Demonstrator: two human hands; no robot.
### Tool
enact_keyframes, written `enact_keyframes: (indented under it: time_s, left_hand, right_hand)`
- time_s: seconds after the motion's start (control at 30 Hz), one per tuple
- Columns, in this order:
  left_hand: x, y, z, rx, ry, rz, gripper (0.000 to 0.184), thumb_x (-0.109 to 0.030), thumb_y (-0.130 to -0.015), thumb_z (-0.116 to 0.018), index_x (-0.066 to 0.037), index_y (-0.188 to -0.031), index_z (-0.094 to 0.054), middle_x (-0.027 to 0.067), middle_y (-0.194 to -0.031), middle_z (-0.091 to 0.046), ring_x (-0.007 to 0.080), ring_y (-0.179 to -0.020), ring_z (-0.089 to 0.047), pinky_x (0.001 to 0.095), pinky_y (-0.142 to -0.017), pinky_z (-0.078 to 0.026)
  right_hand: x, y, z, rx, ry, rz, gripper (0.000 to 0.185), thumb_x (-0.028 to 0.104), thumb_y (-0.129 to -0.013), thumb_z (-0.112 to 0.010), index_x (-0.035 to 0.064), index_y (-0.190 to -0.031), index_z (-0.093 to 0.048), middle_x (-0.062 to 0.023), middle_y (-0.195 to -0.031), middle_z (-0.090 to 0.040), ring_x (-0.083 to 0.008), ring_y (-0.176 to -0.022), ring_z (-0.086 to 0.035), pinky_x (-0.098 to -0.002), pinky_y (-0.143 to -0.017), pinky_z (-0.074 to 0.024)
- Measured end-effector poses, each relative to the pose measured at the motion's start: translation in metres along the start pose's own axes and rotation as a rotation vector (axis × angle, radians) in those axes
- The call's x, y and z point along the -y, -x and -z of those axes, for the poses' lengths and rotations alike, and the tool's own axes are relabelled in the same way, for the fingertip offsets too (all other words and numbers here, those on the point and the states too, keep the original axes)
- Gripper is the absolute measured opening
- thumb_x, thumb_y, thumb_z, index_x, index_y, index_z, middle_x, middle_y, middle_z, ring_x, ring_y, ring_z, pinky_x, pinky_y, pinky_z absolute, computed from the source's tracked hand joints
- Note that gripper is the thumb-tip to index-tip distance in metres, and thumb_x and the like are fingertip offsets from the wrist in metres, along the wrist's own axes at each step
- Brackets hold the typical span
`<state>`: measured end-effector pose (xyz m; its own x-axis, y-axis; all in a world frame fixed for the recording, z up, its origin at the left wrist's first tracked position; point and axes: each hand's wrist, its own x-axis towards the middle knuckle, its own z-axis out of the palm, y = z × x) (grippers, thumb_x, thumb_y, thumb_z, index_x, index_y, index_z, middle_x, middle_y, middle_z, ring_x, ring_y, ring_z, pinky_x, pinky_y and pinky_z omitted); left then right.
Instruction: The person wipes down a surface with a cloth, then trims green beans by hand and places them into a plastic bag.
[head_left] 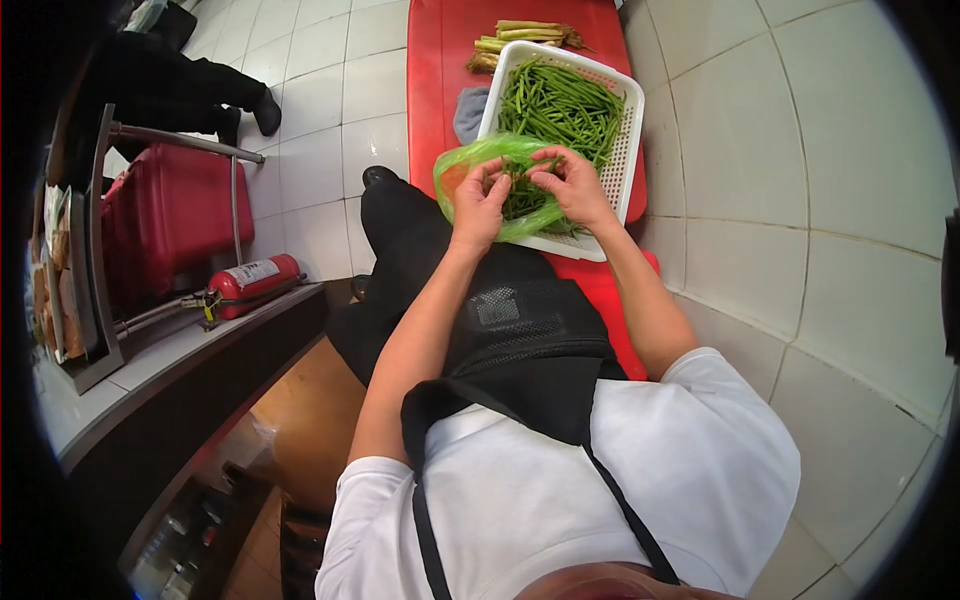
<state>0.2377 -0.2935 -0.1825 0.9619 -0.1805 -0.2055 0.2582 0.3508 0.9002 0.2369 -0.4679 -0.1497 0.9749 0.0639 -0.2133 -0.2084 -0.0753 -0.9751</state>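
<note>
Long green beans (pixel 560 110) are heaped in a white perforated plastic basket (pixel 631 140) on a red surface. Over the basket's near left part lies a green translucent plastic bag (pixel 465 165), spread open, with more bean pieces inside it. Above the bag's mouth, my left hand (pixel 478 205) is closed, thumb against fingers, on a green bean. My right hand (pixel 575 190), just beside it, pinches a green bean as well. The fingers partly hide what they hold, so the exact number of beans cannot be made out.
Beyond the basket lie trimmed stalks with roots (pixel 525 42), and a grey cloth (pixel 470 112) sits at its left. A tiled wall (pixel 740 150) rises on the right. To the left are a fire extinguisher (pixel 255 285), a red bin (pixel 175 215) and another person's legs (pixel 200 85).
</note>
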Motion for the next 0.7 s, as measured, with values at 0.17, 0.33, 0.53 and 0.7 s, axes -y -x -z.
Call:
enact_keyframes:
  time_s: [0.17,0.33,0.53,0.7]
  left_hand:
    - [0.000,0.002,-0.001,-0.008,-0.071,-0.060,0.023,-0.009,-0.094,-0.062,0.003,-0.113,-0.063,0.0041,-0.097,-0.068,0.0086,-0.087,-0.061,0.0240,-0.079,-0.049]
    - [-0.006,0.008,-0.003,0.008,-0.351,-0.229,0.019,-0.009,-0.091,-0.064,0.002,-0.106,-0.064,0.0127,-0.108,-0.066,0.0184,-0.099,-0.062,0.0301,-0.089,-0.048]
    - [-0.031,0.008,-0.003,0.131,-0.534,-0.305,0.021,-0.011,-0.094,-0.060,0.001,-0.112,-0.063,0.0087,-0.112,-0.066,0.0130,-0.101,-0.060,0.0283,-0.089,-0.047]
    - [-0.059,0.000,-0.004,0.180,-0.297,-0.049,0.020,-0.011,-0.097,-0.056,0.002,-0.111,-0.062,0.0061,-0.098,-0.068,0.0084,-0.090,-0.061,0.0252,-0.082,-0.049]
  right_hand:
    - [-0.014,-0.005,0.004,0.037,0.078,0.009,0.024,0.007,-0.094,-0.062,0.0038,-0.116,-0.051,-0.0089,-0.099,-0.069,-0.0093,-0.086,-0.062,-0.0234,-0.074,-0.0497]
    - [-0.004,0.000,-0.003,-0.008,0.080,0.106,0.013,0.007,-0.092,-0.064,0.0023,-0.104,-0.062,-0.0069,-0.092,-0.069,-0.0109,-0.080,-0.062,-0.0249,-0.071,-0.0498]
    - [0.032,0.004,0.000,-0.054,0.343,0.246,0.017,0.008,-0.086,-0.070,0.0015,-0.101,-0.064,-0.0072,-0.081,-0.066,-0.0149,-0.075,-0.064,-0.0272,-0.069,-0.0509]
    - [0.064,0.008,0.006,-0.144,0.356,0.135,0.020,0.010,-0.087,-0.070,0.0013,-0.102,-0.061,-0.0061,-0.079,-0.067,-0.0127,-0.071,-0.064,-0.0279,-0.067,-0.0509]
